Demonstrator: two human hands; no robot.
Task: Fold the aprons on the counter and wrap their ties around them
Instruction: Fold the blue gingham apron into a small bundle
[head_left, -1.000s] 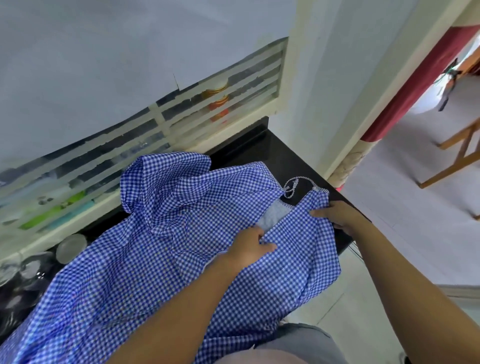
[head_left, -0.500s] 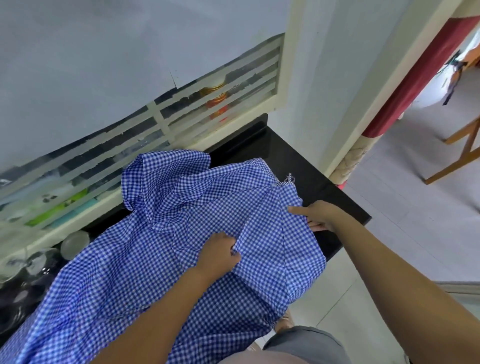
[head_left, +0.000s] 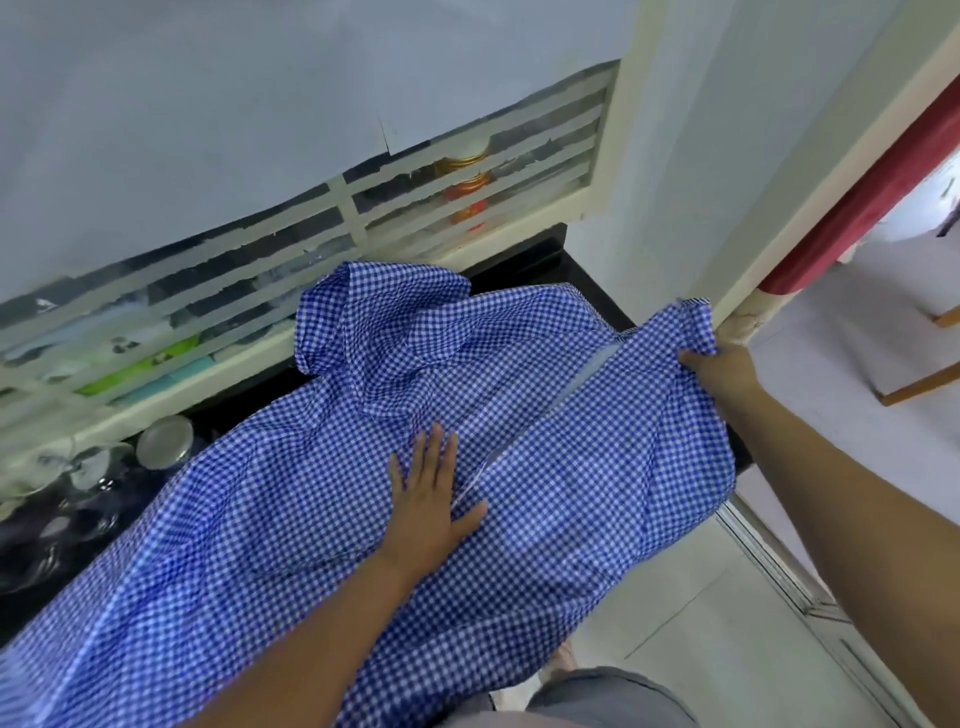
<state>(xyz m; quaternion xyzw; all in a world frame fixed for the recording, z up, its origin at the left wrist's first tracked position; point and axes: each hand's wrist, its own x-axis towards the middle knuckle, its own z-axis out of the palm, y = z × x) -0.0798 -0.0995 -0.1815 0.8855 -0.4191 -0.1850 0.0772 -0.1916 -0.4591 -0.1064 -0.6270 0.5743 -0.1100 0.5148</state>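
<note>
Mostly the frame is filled by one blue checked apron (head_left: 311, 519), spread over the black counter (head_left: 587, 280) and spilling off its near edge, where the cloth runs out of view at the bottom and left. Only slivers of counter show: a strip at the far right corner, and a dark patch at the left where glass jars (head_left: 163, 441) stand, blurred and half hidden by the cloth. Behind it, a slatted window (head_left: 467, 208) shows coloured shapes too indistinct to name. A rumpled hump of apron stands up near the window, so what lies under it cannot be seen. A pale seam or inner edge runs diagonally through the cloth; no tie can be picked out.

The left hand (head_left: 426, 504) lies flat on the apron's middle, fingers (head_left: 434, 441) straight and slightly apart, pressing rather than gripping. The right hand (head_left: 722, 369) is at the apron's right corner beyond the counter's end, its fingers closed on the fabric, their tips buried under a raised flap.
</note>
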